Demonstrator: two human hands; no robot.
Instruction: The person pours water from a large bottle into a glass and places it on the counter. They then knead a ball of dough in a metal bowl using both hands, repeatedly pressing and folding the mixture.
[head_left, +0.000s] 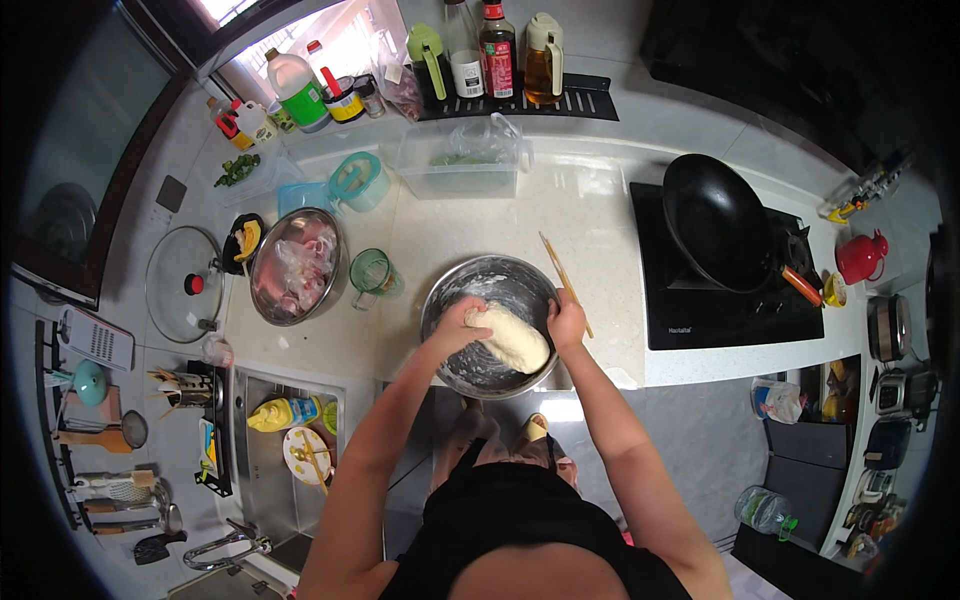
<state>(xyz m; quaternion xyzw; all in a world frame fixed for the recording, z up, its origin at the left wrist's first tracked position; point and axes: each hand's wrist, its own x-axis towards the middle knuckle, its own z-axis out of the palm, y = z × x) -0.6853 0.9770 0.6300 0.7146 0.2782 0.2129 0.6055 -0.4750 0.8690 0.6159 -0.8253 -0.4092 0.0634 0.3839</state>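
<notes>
A steel mixing bowl (495, 386), its inner wall smeared with flour, stands at the counter's front edge. An elongated lump of pale dough (514, 339) lies slantwise in it. My left hand (459, 327) grips the upper left end of the dough, thumb across its top. With my right hand (566, 319) I grasp the bowl's right rim; the fingers partly hide that rim. A pair of wooden chopsticks (559, 266) rests on the counter just beyond my right hand.
Left of the bowl stand a green glass mug (371, 274) and a steel basin (341, 289) holding bagged meat. A clear plastic bin (457, 184) sits at the back. To the right, a black wok (716, 225) is on the cooktop (720, 330). The sink (255, 472) lies front left.
</notes>
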